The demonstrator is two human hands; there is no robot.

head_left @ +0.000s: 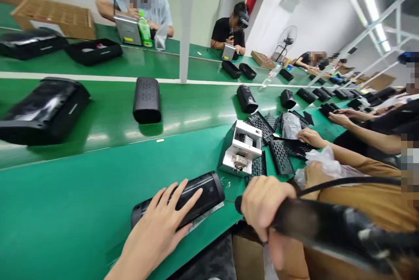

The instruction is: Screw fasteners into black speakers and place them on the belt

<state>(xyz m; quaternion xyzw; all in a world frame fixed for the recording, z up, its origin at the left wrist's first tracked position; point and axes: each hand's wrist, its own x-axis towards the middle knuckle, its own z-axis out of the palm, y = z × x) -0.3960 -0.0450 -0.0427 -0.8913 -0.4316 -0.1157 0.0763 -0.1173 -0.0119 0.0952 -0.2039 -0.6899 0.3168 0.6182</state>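
My left hand (157, 225) lies across a long black casing (204, 190) with a glossy top. Its fingers are spread over the casing and the thumb rests along the near side, holding it against the green table. A strip of clear film shows under the near edge. My right hand (266, 201) is wrapped around a black electric screwdriver (304, 221) with a cable. Its thin bit points left at the casing's right end; whether it touches a screw I cannot tell. Just beyond stands a white screw feeder (240, 149).
Black perforated panels (281, 158) and plastic bags lie right of the feeder, near the hands of a co-worker in a brown sleeve (360, 188). Several black casings stand along the green line behind, including one upright casing (147, 101). A white post (185, 27) rises there.
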